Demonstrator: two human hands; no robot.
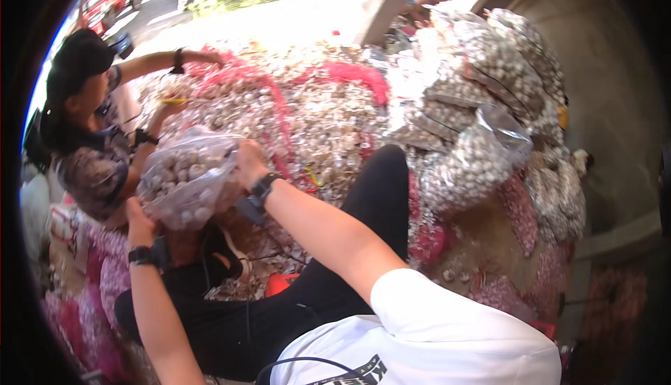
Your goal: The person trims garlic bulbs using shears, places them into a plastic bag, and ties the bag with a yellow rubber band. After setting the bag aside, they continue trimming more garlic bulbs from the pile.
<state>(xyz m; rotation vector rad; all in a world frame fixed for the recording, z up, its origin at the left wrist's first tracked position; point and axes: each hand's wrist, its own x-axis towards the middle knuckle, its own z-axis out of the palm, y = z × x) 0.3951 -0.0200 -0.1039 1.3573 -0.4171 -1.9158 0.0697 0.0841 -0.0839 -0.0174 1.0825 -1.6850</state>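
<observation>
spreading over the upper middle: a wide heap (pixel 321 116) of pale papery skins and loose bits
stacked bags: bulging see-through sacks (pixel 482 56) of whitish bulbs, piled at the upper right
black trousers: the wearer's bent legs (pixel 374 196), crossing the middle and lower left below the heap
white shirt: the wearer's short-sleeved top (pixel 447 329), filling the lower right of centre
co-worker: a person (pixel 87 140) in a dark cap at the left, both arms stretched toward the heap
open bag: a clear bag of bulbs (pixel 458 172), right of centre, its mouth gaping to the upper right
held bag: a clear plastic bag (pixel 185 179) part-filled with bulbs, left of centre, in front of the co-worker
pink netting: mesh (pixel 353 77) lying in strips over the heap
right hand: fingers closed on the held bag's upper right side (pixel 251 165)
left hand: at the held bag's lower left edge (pixel 138 218); fingers mostly hidden, so i cannot tell whether they are closed
wrists: a black band (pixel 263 188) on the right, another (pixel 144 255) on the left
yellow: a small curved piece (pixel 314 177) on the heap, near the centre
</observation>
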